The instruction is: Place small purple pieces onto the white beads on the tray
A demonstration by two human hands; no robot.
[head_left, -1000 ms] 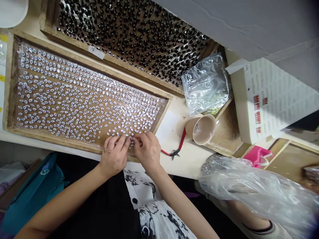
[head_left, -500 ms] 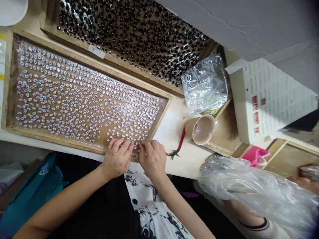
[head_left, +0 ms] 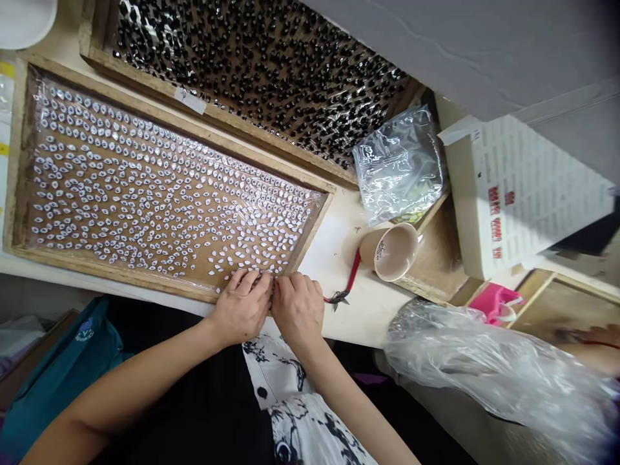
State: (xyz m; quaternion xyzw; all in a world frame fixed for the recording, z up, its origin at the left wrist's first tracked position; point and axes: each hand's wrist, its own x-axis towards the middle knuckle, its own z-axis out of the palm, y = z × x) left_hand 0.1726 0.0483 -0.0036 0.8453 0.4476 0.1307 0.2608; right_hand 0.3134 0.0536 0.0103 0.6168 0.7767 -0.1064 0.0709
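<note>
A shallow wooden-framed tray (head_left: 92, 266) lined with clear film lies before me. Across it sit rows of small white leaf-shaped pieces (head_left: 159, 223), many with a dark dot in the middle; those near the right corner look plain white. My left hand (head_left: 245, 307) rests over the near right corner, fingers bent downward and pressed together. Right beside it is my right hand (head_left: 298, 307), closed, with its thumb side against the left fingertips. Whatever lies between the fingertips is hidden by the hands.
Behind stands a second tray (head_left: 145, 77) of shiny black pieces. To the right are a paper cup (head_left: 394, 252), red-handled pliers (head_left: 353, 274), a clear plastic bag (head_left: 400, 165) and a white box (head_left: 533, 187). At far right another person's hand (head_left: 603, 342) shows above crumpled plastic.
My left hand has shifted right, up against my right hand. My right fingers have curled in more. The other person's arm at the far right has moved.
</note>
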